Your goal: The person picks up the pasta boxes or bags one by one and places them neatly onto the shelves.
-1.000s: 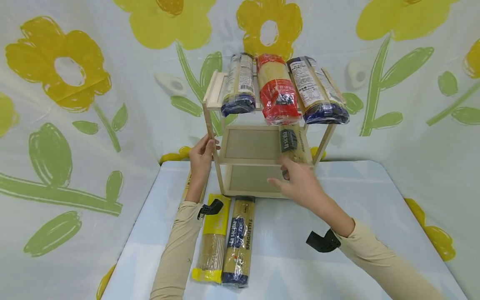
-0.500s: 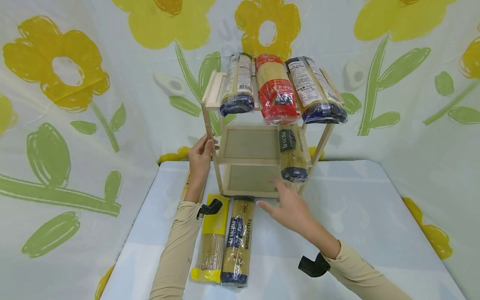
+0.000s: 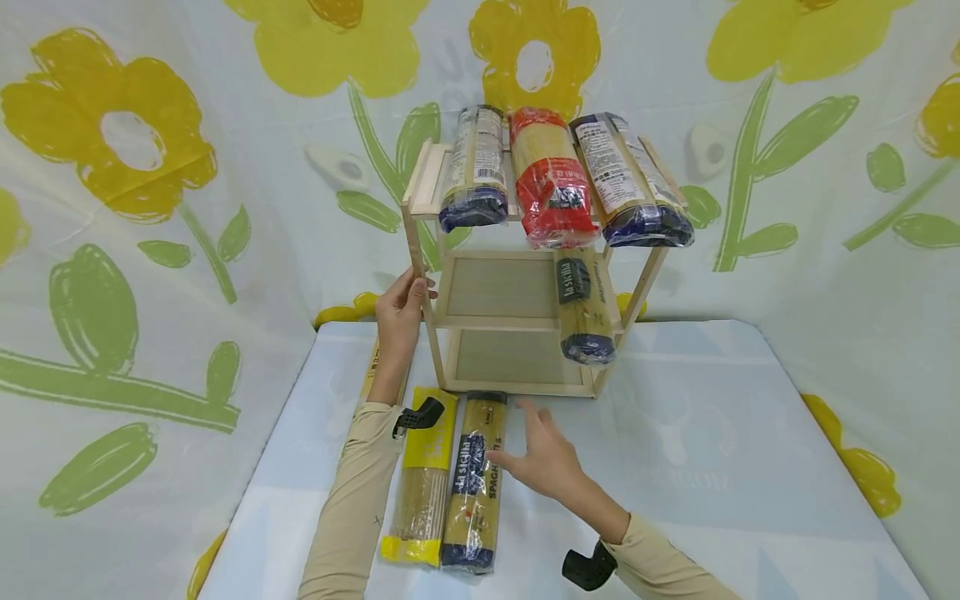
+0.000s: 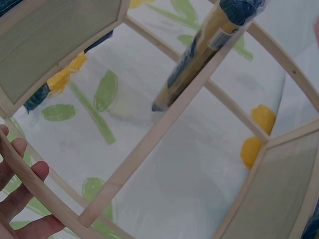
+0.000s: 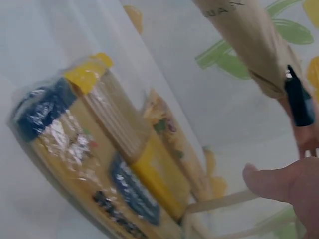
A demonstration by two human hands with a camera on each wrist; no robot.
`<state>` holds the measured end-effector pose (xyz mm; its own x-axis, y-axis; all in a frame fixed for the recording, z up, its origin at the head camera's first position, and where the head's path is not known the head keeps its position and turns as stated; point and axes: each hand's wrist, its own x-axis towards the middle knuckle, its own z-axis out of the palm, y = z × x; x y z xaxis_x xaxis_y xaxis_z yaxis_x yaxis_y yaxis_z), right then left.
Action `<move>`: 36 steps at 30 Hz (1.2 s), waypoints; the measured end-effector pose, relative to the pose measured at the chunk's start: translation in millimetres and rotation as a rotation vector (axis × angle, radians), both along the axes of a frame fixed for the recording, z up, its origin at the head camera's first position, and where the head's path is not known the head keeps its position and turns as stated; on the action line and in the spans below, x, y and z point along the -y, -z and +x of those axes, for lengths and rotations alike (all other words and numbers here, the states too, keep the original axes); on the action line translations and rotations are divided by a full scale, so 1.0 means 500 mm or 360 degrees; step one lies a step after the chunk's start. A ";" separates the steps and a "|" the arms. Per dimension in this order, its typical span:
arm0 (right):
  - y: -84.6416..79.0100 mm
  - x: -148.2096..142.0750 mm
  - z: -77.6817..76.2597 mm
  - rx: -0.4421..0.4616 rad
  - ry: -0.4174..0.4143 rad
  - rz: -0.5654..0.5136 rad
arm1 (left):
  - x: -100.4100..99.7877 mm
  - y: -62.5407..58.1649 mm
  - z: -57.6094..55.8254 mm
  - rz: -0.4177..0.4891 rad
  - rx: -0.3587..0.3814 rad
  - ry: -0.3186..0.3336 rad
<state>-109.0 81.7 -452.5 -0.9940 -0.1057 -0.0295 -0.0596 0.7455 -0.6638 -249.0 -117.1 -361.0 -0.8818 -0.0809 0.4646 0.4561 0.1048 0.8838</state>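
My left hand (image 3: 401,312) grips the left upright of a wooden shelf rack (image 3: 501,287), its fingers and thumb around the strip in the left wrist view. My right hand (image 3: 547,462) holds nothing, fingers spread, thumb at the right edge of a blue-ended spaghetti pack (image 3: 474,500) on the table. Whether it touches is unclear. Left of that pack lies a yellow-ended noodle pack (image 3: 426,500). Another spaghetti pack (image 3: 587,312) rests at the right of the middle shelf, its blue end jutting out over the front edge.
On the top shelf lie a blue-ended pack (image 3: 477,167), a red pack (image 3: 557,192) and a wider blue-ended part (image 3: 647,221) at the right. A further pack (image 5: 172,137) lies beyond the yellow one, mostly behind my left arm in the head view. Flowered cloth surrounds the table.
My right hand has let go of the spaghetti pack on the middle shelf and moved down and left to the packs on the table. My left hand has stayed on the rack.
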 end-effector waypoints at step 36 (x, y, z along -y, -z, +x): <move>0.212 0.146 0.006 0.0022 0.0234 -0.0048 | -0.002 -0.003 0.004 0.0054 0.0053 0.0011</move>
<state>-105.8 8.6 -558.7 -0.9983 0.0397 -0.0421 0.0578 0.7253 -0.6860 -247.0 -116.0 -359.8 -0.8974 -0.0898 0.4319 0.4267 0.0715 0.9015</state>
